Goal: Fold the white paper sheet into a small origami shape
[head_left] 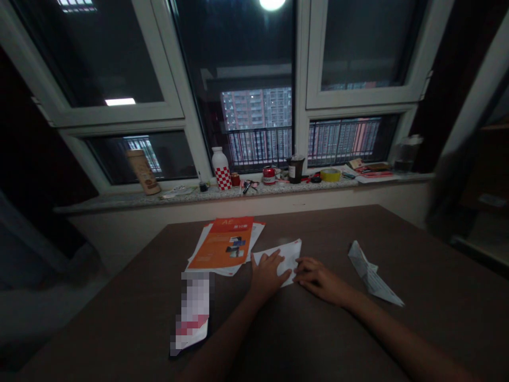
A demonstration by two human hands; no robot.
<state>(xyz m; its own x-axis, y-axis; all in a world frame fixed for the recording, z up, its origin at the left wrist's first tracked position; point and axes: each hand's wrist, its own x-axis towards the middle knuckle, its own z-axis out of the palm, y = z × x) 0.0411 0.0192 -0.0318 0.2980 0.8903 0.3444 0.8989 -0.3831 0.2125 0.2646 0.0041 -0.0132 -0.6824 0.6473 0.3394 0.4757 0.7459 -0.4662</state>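
A white sheet of paper (pixel 292 253) lies on the dark table in front of me, its surface partly covered by my hands. Fingers spread, my left hand (pixel 267 275) rests flat across the paper's left and middle part. At the sheet's right edge, my right hand (pixel 320 279) has its fingers bent together with the thumb on the paper's border. Whether it lifts that edge is too small to tell. To the right of my right hand lies a folded paper shape (pixel 371 273), long and pointed, with printing on it.
Left of the paper, an orange booklet (pixel 222 244) lies on several white sheets. Nearer me is a phone-like object (pixel 194 313), its face blurred out. Behind the table, the windowsill (pixel 178 199) bears a checkered bottle (pixel 221 170), a dark cup (pixel 295 170) and yellow tape (pixel 330 175).
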